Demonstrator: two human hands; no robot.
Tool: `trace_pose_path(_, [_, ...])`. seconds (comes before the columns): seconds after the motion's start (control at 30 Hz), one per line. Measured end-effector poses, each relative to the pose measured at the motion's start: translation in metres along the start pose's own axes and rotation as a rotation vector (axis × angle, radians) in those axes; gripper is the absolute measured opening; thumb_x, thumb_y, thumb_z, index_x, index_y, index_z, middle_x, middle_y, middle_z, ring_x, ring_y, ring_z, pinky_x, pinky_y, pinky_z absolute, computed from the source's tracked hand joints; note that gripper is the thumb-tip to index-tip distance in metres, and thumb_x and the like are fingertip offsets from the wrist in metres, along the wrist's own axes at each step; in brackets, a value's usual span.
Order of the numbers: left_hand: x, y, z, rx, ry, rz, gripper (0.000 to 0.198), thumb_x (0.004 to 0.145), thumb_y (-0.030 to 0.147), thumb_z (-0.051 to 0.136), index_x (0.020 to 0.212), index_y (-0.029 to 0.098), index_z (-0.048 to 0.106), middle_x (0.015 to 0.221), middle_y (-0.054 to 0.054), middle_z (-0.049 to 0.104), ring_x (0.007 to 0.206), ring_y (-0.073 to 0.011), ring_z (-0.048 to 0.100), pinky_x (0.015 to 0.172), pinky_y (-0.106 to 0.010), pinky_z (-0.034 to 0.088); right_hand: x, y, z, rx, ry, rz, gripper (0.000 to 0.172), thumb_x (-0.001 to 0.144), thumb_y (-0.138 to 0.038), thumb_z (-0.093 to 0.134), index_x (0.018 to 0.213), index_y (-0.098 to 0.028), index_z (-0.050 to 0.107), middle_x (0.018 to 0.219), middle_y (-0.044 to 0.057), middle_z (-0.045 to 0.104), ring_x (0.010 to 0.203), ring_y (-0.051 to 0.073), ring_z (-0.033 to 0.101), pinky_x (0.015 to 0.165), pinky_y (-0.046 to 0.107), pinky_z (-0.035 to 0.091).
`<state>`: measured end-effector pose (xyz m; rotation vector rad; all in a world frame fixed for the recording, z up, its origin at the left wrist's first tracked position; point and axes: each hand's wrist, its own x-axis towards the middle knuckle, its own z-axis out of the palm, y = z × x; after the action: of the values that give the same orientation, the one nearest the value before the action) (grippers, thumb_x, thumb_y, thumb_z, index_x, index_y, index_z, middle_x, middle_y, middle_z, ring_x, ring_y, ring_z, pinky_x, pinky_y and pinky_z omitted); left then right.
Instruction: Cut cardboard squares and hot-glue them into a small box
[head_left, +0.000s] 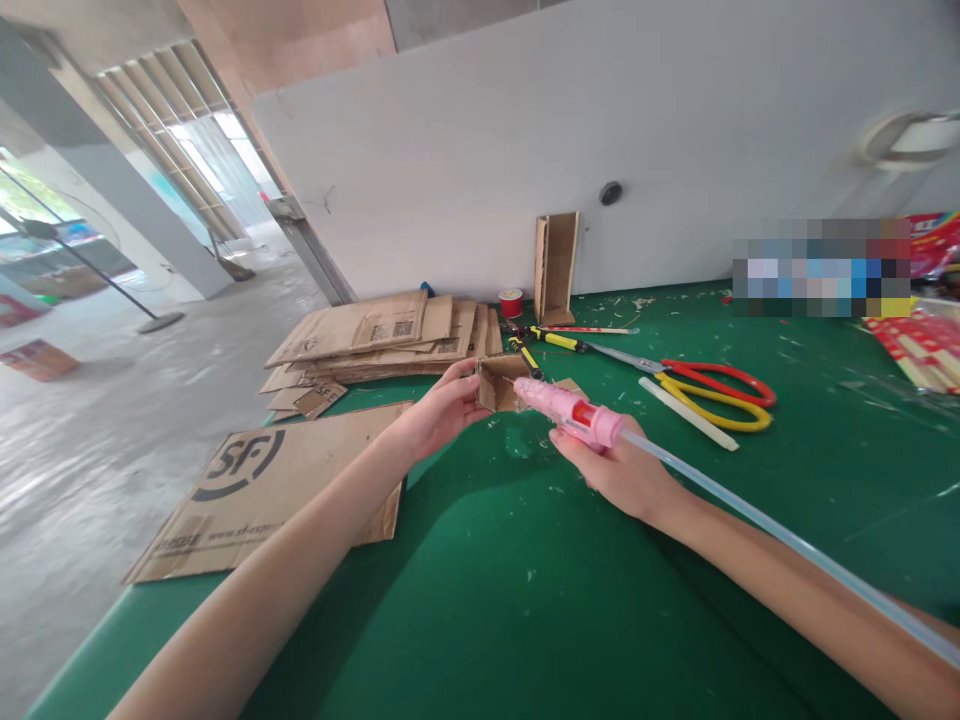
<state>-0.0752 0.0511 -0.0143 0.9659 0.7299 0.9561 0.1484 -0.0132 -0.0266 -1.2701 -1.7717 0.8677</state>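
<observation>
My left hand [441, 412] grips the left side of a small open cardboard box [498, 383] that rests on the green table [525, 580]. My right hand [616, 470] is closed round a pink hot glue gun [571, 408]. Its nozzle points left into the box. A long clear glue stick [787, 545] runs out of the gun's back, over my right forearm.
A flat cardboard sheet with a black logo [262, 490] lies at the table's left edge. A stack of cardboard pieces [382, 335] lies behind it. Red and yellow scissors [705, 385], a yellow-handled tool [555, 338], a red spool [511, 302] and an upright cardboard box [556, 268] stand near the wall.
</observation>
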Motion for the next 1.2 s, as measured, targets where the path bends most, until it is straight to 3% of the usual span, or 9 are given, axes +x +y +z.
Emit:
trace_pose_path(0.13, [-0.001,-0.004,0.003,-0.001,-0.014,0.013,0.04,0.073,0.029,0.072,0.11,0.021,0.057,0.104,-0.005,0.065,0.096,-0.0185,0.061,0.088,-0.033,0.044,0.001,-0.009,0.0,-0.079,-0.011,-0.051,0.022,0.083,-0.035,0.051,0.067,-0.02,0.055,0.06,-0.001,0.053,0.052,0.012,0.044,0.05,0.026,0.037])
trace_pose_path(0.3, [-0.002,-0.01,0.007,0.029,0.009,0.045,0.038,0.073,0.025,0.073,0.108,0.019,0.058,0.097,-0.004,0.066,0.098,-0.0192,0.061,0.093,-0.036,0.042,0.002,-0.013,0.003,-0.225,0.081,-0.01,0.029,0.082,-0.036,0.051,0.058,-0.021,0.046,0.048,-0.004,0.044,0.044,0.01,0.038,0.044,0.025,0.031])
trace_pose_path(0.8, [-0.001,-0.017,0.011,0.11,0.031,0.028,0.047,0.07,0.032,0.077,0.109,0.017,0.056,0.097,-0.006,0.067,0.093,-0.0194,0.063,0.094,-0.037,0.041,0.002,-0.012,0.006,-0.217,0.027,0.02,0.03,0.083,-0.037,0.05,0.059,-0.021,0.041,0.048,-0.004,0.047,0.042,0.009,0.039,0.042,0.024,0.028])
trace_pose_path(1.2, [-0.002,-0.015,0.015,0.068,0.026,0.017,0.04,0.073,0.033,0.073,0.107,0.018,0.057,0.096,-0.006,0.066,0.095,-0.0188,0.061,0.093,-0.037,0.042,0.0,-0.011,0.008,-0.207,0.046,-0.07,0.032,0.084,-0.032,0.05,0.058,-0.021,0.036,0.051,-0.004,0.043,0.046,0.009,0.038,0.046,0.024,0.028])
